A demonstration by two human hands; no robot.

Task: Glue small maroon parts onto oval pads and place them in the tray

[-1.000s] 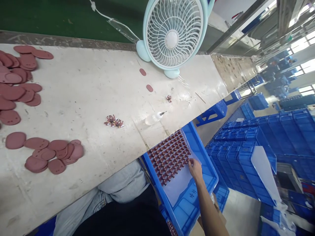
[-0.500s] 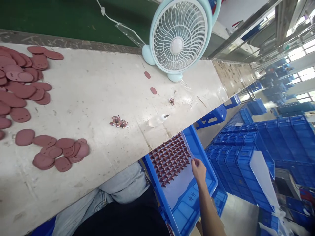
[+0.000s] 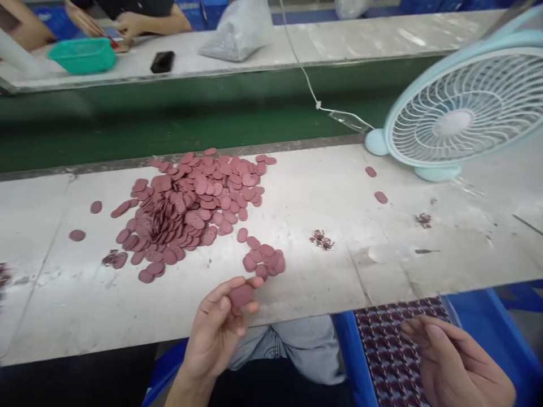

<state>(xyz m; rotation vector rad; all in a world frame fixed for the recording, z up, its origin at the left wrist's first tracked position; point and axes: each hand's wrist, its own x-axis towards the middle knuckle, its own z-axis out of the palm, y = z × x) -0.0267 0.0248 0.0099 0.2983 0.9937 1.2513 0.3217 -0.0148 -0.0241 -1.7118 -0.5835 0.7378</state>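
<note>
My left hand [image 3: 212,325] pinches a reddish-brown oval disc [image 3: 241,295] over the table's front edge. Just beyond it lies a small cluster of the same discs [image 3: 263,259], with a large pile [image 3: 190,203] farther left. My right hand [image 3: 458,356] is over a blue tray [image 3: 500,333] at the lower right, thumb and fingers drawn together; anything between them is too blurred to make out. Rows of small dark red-brown pieces [image 3: 390,350] fill the paper-lined part of that tray, partly hidden by the hand.
A light-blue fan [image 3: 453,121] stands at the right rear. On the table [image 3: 309,192] are a clear bottle with a dark tip [image 3: 392,252] and small dark red-brown pieces [image 3: 322,239]. Across the green gap, a co-worker's hands [image 3: 129,25] are near a green basket [image 3: 82,55].
The view has swung left. My left hand has come into sight with a disc. My right hand has shifted from the paper's edge to above the rows of pieces.
</note>
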